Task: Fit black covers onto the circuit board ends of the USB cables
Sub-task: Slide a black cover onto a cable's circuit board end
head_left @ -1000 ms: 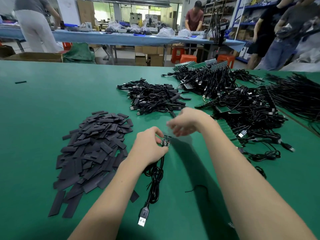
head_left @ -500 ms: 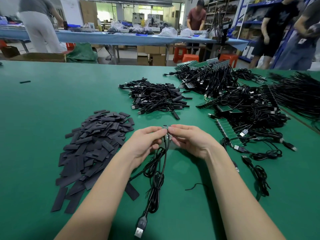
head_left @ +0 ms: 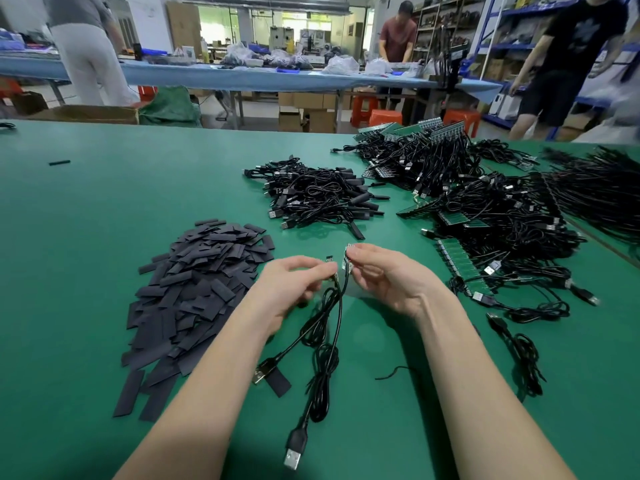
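Head view: both hands meet over a green, matte table. The left hand has its fingers curled, pinching the small board at the end of one thin black cable, whose glossy cord loops down to a metal USB plug lying on a flat cover. The right hand pinches a second board between thumb and bent fingers; its cable hangs in a coil and ends in a rectangular plug near the table edge. The two boards are just beside each other, apart by a narrow gap. To the left lies a heap of covers, flat, dull black, rectangular strips overlapping loosely. Behind the hands sits a tangled cable pile with rounded black ends. To the right, more cables lie knotted together with green, comb-edged board strips. A single coiled cable rests apart at the right. Further back stands a long blue bench with people at it.
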The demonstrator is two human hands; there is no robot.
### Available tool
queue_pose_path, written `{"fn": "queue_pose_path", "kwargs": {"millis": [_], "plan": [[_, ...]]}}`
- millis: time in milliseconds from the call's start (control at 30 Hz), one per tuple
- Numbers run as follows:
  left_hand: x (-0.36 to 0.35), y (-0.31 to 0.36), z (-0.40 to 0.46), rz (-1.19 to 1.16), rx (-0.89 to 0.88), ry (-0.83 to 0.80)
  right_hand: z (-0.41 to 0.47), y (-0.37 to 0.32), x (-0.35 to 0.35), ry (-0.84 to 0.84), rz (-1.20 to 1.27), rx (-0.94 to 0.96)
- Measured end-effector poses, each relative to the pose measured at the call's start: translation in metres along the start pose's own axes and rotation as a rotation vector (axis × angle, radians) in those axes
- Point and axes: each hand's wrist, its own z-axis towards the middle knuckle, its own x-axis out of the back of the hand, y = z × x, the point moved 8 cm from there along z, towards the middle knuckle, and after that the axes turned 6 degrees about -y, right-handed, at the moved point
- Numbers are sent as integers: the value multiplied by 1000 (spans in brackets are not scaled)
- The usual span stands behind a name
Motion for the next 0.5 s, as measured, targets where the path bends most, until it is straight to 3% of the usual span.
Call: {"fn": "queue_pose_path", "kwargs": {"millis": [67, 100, 233, 300, 400, 500], "plan": [[14, 20, -6, 436, -184, 226, -2, -14, 9, 95, -201, 58], [12, 29, -10, 509, -270, 265, -3, -21, 10, 133, -262, 84], [-12, 28, -6, 256, -315, 83, 0, -30, -9, 84, -287, 129], [-12, 23, -5, 206, -295, 90, 2, -33, -17, 71, -394, 104], [-8, 12, -2, 190, -244, 102, 9, -55, -26, 151, -758, 141], [-10, 10, 1, 268, -219, 82, 24, -80, -66, 165, -1135, 300]]}}
